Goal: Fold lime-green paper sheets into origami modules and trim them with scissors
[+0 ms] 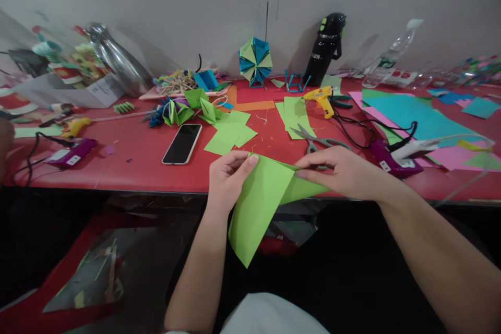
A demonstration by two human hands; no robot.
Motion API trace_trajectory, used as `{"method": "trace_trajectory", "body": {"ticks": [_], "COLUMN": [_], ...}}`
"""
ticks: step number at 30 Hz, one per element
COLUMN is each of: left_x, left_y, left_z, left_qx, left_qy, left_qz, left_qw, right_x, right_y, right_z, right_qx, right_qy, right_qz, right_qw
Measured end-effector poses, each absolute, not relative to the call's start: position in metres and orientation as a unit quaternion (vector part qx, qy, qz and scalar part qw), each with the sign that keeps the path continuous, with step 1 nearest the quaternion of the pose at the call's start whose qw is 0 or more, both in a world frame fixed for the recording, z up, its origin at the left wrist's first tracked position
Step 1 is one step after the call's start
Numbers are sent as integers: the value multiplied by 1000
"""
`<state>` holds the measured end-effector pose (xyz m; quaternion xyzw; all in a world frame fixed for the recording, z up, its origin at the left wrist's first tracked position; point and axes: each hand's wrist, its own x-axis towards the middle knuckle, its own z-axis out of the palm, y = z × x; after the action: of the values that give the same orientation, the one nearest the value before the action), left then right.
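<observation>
A sheet of green paper (260, 198), folded over on itself, hangs across the table's front edge between my hands. My left hand (230, 175) pinches its upper left corner between thumb and fingers. On the other side, my right hand (332, 169) grips the fold at the upper right, where a second flap spreads out beneath. Just beyond my right hand lie grey scissors (317, 140) with parted blades. More green paper pieces (230, 133) lie past my left hand, close to a black-screened phone (182, 144).
Behind the scissors rests a yellow glue gun (321, 99), its cord running to a purple power strip (395, 159). Coloured sheets (418, 115) are stacked at right. A black bottle (325, 52), a clear bottle (393, 55) and a blue-green paper wheel (255, 61) stand along the wall.
</observation>
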<state>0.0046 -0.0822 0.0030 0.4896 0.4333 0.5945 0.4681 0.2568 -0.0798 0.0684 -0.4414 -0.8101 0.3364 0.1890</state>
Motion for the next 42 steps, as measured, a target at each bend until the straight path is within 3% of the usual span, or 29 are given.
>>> {"method": "trace_trajectory", "body": {"ticks": [31,42], "left_x": [-2,3], "left_y": [-88,-90], "left_z": [14,13], "left_qx": [522,615], "left_qy": [433,473], "left_qz": [541,548], "left_qw": [497,313], "right_x": [251,248], "right_y": [-84,-83], "right_z": [67,63], "right_qx": [-466,-465], "right_qy": [-795,-793], "right_qz": [324,329], "right_qw": [213,214]}}
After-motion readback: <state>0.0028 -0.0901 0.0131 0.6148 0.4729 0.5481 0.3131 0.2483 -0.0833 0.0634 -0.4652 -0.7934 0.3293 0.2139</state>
